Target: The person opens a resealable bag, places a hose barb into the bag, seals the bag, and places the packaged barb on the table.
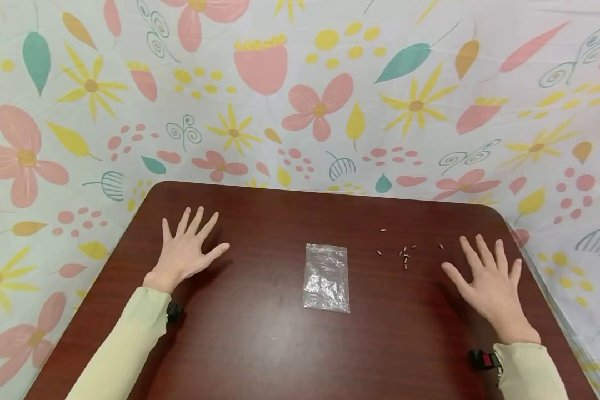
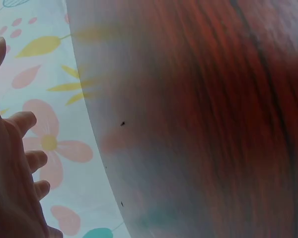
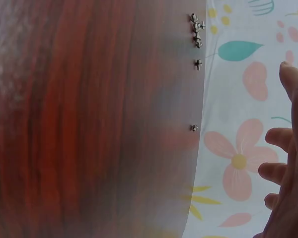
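My left hand (image 1: pixel 184 254) is spread over the left part of the table, palm down, fingers straight and holding nothing. On the right side my right hand (image 1: pixel 492 283) is spread the same way, also holding nothing. Between them lies a flat clear zip bag (image 1: pixel 326 278). Several small metal pieces (image 1: pixel 405 255) are scattered between the bag and my right hand; one metal piece (image 1: pixel 441 246) lies nearest my right fingertips. In the right wrist view the metal pieces (image 3: pixel 196 30) look silvery and knobbly, though their exact kind is unclear.
The dark reddish-brown table (image 1: pixel 260 355) has rounded far corners. Behind it and along its sides hangs a white cloth (image 1: pixel 325 61) printed with flowers and leaves. Tiny dark specks (image 2: pixel 122 123) show on the table in the left wrist view.
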A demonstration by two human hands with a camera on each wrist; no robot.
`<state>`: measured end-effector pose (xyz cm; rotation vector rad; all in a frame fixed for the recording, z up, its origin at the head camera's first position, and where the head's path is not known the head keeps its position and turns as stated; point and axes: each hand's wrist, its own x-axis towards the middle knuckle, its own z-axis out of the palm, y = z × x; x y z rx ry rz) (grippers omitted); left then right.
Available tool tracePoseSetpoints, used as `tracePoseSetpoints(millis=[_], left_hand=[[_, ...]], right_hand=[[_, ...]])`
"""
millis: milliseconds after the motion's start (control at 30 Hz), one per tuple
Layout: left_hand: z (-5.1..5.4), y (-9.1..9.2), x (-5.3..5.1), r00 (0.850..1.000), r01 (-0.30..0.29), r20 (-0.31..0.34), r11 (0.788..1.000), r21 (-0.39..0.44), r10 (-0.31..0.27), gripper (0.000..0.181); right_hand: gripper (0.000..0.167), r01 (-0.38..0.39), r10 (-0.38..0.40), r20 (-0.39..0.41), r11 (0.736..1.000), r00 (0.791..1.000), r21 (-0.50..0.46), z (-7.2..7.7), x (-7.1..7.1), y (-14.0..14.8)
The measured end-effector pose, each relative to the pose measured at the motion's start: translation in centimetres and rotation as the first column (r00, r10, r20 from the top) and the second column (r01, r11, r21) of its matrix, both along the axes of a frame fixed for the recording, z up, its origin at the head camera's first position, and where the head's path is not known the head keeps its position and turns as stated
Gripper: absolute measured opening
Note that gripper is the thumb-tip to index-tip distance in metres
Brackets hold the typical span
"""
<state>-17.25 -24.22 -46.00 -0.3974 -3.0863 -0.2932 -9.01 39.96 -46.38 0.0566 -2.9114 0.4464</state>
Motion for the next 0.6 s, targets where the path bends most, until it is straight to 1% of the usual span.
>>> tracePoseSetpoints(millis=[300,433,600], left_hand=[[0.2,1.1,0.5,1.0,0.02,-0.004,1.0,0.018,-0.02,0.091],[0.2,1.7,0.7,0.999,0.035,-0.022,0.998,0.045,-0.035,0.092],[0.1,2.6,1.0,0.997,0.066,-0.036,0.996,0.065,-0.064,0.09]], right_hand=[[0.081,-0.038,0.038,-0.005,0.999,0.999,-0.006,0.1,0.5,-1.1],[0.08,-0.071,0.071,-0.03,0.997,0.997,-0.018,0.2,0.5,-2.1],[0.079,-0.133,0.131,-0.057,0.99,0.99,-0.037,0.4,0.4,-3.6]])
